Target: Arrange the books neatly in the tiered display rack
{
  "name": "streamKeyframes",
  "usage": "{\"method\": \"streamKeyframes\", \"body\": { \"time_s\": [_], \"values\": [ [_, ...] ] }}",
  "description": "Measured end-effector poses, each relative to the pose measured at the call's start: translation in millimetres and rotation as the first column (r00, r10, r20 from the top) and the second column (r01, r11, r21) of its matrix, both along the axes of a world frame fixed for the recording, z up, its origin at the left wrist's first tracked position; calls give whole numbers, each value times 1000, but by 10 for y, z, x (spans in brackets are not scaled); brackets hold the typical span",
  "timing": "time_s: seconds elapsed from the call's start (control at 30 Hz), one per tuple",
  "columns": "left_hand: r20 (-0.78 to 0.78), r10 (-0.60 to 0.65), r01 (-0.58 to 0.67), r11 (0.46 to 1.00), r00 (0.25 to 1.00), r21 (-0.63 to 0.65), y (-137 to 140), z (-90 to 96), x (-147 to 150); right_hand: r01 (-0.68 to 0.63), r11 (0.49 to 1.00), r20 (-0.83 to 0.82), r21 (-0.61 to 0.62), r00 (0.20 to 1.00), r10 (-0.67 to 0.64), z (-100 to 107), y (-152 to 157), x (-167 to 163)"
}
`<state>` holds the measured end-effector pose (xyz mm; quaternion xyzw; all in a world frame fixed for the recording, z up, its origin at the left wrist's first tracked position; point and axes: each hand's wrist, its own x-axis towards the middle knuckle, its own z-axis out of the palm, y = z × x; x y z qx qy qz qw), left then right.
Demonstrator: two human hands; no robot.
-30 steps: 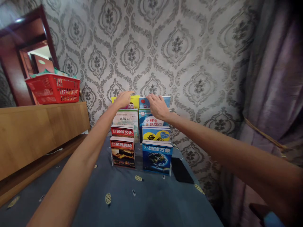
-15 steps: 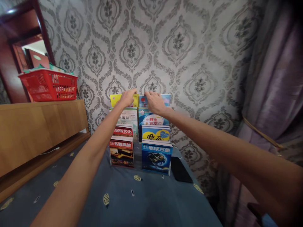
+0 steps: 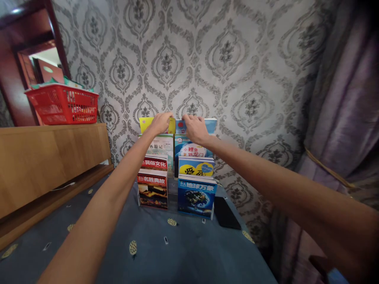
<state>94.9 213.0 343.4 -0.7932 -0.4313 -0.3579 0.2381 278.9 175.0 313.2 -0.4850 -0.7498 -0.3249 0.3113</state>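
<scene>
Two columns of books stand upright in tiers in a clear-looking rack. At the back left, my left hand (image 3: 161, 123) has its fingers curled over the top edge of a yellow book (image 3: 145, 124). My right hand (image 3: 196, 128) grips the top of a light blue book (image 3: 211, 126) beside it. Below the left hand are a pale green-and-white book (image 3: 166, 146), a red book (image 3: 155, 163) and a red-topped book with a dark photo cover (image 3: 153, 190). Under the right hand come a blue book with a white oval (image 3: 192, 150), a yellow-and-blue book (image 3: 196, 167) and a blue earth-picture book (image 3: 196, 196).
A black flat object, perhaps a phone (image 3: 226, 213), lies right of the rack on the dark blue cloth (image 3: 154, 256). On the left, a wooden headboard-like cabinet (image 3: 56, 165) carries a red basket (image 3: 63, 103). Patterned wall (image 3: 225, 79) stands behind; a purple curtain (image 3: 328, 130) hangs right.
Both hands stay at the tops of the same two books. The light blue book's right end reaches slightly farther right. The whole view has shifted a little.
</scene>
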Motion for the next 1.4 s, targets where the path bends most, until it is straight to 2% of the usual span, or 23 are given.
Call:
{"method": "streamKeyframes", "body": {
  "time_s": [0.27, 0.5, 0.7, 0.9, 1.1, 1.23, 1.33, 1.4],
  "values": [
    [-30, 72, -72, 997, 997, -28, -57, 16, 15, -5, 1000, 2, -13, 1000, 5, 9, -30, 1],
    [42, 148, -146, 988, 988, -52, -129, 34, 22, -1, 1000, 8, -19, 1000, 2, 15, -62, 5],
    [54, 120, -118, 992, 991, -36, -85, 27, 12, -6, 1000, 24, -10, 1000, 6, 4, -56, 14],
    [-31, 72, -72, 997, 997, -16, 8, 2, -59, -58, 998, 54, 9, 997, 57, -1, -5, 74],
    [-3, 30, -30, 999, 1000, -20, 70, 59, -369, -79, 997, 30, 4, 996, 78, 6, -42, 121],
    [61, 62, -63, 998, 996, 5, 59, 38, -693, -116, 993, 1, 15, 993, 116, -33, -138, 158],
    [199, 38, -50, 997, 979, 57, 50, -52, -916, -169, 985, 9, 38, 986, 168, -136, -206, 178],
    [351, 0, -17, 999, 936, 44, 59, -142, -1038, -219, 974, 23, 55, 976, 218, -245, -241, 192]
  ]
}}
